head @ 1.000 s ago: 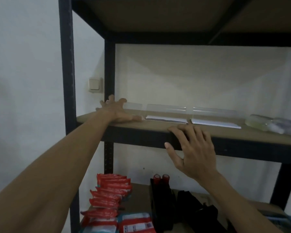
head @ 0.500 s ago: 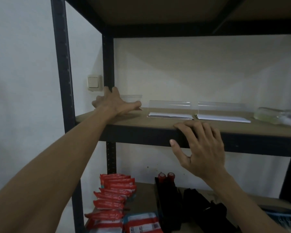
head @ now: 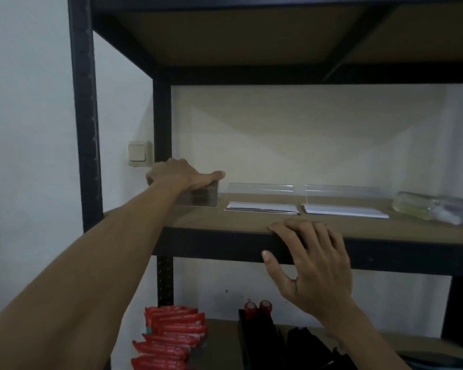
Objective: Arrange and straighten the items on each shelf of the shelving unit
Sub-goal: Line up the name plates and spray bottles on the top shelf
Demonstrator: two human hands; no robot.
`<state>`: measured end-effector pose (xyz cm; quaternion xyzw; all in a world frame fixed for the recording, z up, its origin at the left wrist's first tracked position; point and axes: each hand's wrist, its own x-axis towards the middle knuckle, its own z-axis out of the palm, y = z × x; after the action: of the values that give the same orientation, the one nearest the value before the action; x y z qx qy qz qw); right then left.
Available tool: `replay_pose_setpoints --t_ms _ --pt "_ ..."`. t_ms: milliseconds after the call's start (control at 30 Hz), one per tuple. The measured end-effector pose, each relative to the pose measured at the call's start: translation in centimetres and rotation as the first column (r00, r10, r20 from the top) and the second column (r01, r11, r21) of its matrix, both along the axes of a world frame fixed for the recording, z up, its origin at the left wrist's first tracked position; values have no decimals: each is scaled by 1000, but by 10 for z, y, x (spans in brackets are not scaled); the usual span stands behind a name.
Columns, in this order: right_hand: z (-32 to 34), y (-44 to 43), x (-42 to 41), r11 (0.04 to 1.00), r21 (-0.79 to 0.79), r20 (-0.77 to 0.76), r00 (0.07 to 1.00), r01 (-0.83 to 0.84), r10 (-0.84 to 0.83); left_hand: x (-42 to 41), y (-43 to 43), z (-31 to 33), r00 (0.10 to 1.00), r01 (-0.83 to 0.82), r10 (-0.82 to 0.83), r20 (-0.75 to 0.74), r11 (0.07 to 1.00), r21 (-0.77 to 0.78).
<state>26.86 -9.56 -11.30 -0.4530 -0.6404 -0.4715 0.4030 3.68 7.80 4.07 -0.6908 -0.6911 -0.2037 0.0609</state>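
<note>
Head view: left hand [head: 183, 177] curled over clear holder [head: 198, 196] at frame mid-left on shelf [head: 225, 218], right hand [head: 312, 265] spread on shelf front edge; two holders w/ white cards [head: 262, 208] look lined up, bags [head: 436, 210] far right prob still to do

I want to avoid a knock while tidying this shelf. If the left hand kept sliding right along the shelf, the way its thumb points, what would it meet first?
Probably the middle clear holder: the left hand grips the leftmost clear holder, with only a small gap between the two holders. Depth is hard to judge.
</note>
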Motion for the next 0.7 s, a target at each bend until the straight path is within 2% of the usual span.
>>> replay_pose_setpoints --t_ms 167,300,433,533,633,700 --pt "1 1 0 1000 28 6 1000 3 -3 1 9 -8 999 -20 18 -47 999 -36" --pt "0 3 1 1000 23 7 1000 8 -8 -3 6 -19 993 39 -39 -110 999 0" --pt "1 2 1 1000 17 8 1000 10 -10 -11 -9 -20 991 133 -131 -39 990 43" --pt "1 -1 0 1000 -7 -1 1000 -2 2 -18 -43 -27 970 218 -238 56 945 242" --pt "2 -5 -2 999 -40 -21 1000 9 -10 -17 -94 -65 908 281 -400 127 804 524" --pt "5 -9 -6 998 -67 -52 999 -16 12 -14 -124 -98 861 306 -488 141 719 624"
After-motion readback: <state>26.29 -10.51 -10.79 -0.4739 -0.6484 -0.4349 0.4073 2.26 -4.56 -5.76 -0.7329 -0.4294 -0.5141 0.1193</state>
